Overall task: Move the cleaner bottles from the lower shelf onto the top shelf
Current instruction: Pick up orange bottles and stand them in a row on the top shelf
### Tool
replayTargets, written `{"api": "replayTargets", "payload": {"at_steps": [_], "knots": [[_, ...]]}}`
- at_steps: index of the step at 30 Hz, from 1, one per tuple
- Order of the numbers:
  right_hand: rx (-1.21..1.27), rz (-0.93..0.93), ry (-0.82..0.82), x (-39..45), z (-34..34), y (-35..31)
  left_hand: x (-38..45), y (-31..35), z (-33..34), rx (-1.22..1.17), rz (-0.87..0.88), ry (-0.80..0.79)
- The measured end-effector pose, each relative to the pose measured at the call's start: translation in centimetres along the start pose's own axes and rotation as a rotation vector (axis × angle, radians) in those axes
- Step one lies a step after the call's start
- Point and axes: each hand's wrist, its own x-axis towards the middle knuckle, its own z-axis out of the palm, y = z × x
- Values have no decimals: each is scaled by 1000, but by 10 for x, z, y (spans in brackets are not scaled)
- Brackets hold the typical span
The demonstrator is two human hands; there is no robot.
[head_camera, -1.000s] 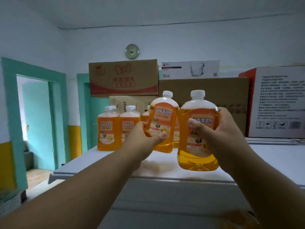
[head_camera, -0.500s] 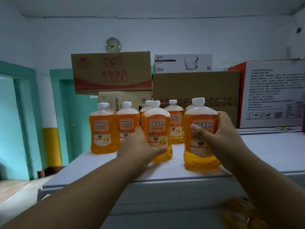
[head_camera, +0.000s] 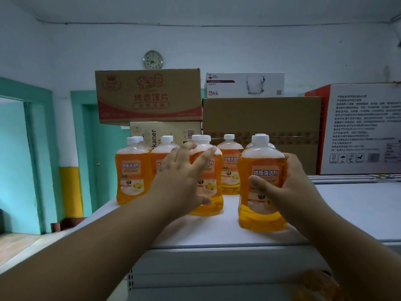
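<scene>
Several orange cleaner bottles with white caps stand on the white top shelf [head_camera: 358, 209]. My right hand [head_camera: 290, 192] is wrapped around the nearest bottle [head_camera: 263, 161], whose base rests on the shelf near the front edge. My left hand [head_camera: 180, 181] has its fingers spread, just in front of a middle bottle [head_camera: 211, 192] that stands upright on the shelf; I see no grip on it. Behind and to the left stand more bottles [head_camera: 131, 174]. An orange blur [head_camera: 319, 285] shows on the lower level at bottom right.
Cardboard boxes [head_camera: 149, 96] are stacked behind the bottles, with a plain brown one [head_camera: 260, 118] and a red-and-white carton [head_camera: 364, 129] to the right. The shelf surface extends to the right of the bottles. Teal doorways [head_camera: 13, 166] are at the left.
Both bottles came down from mid-air onto the top shelf. My left hand has opened and let its bottle go; my right hand still holds its bottle.
</scene>
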Motion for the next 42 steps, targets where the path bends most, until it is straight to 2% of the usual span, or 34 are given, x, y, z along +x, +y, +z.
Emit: {"api": "replayTargets", "payload": {"at_steps": [3,9,14,22,27,30,33,35,37,39,42], "knots": [[3,4,-8,0,-1,4,15,-6,-6,-46,-23,10],[1,7,-15,2,0,4,15,-14,-2,97,94,126],[-33,25,-29,8,5,-3,27,-15,5,230,89,57],[-85,7,-25,12,7,1,41,-11,20,326,69,54],[-125,-1,-112,10,-1,4,37,-7,20,348,51,36],[-190,-8,-140,10,-7,1,30,-2,12,318,20,39],[-254,-21,-137,15,-7,-2,19,9,6,137,42,90],[-318,-22,-131,24,-2,-1,7,20,10,-42,9,-46],[-384,-10,-111,36,4,1,-5,29,18,-140,-39,-262],[-438,8,-97,49,10,4,-11,32,26,-149,-37,-404],[-513,37,-89,65,19,9,-11,31,29,-153,-69,-521]]}}
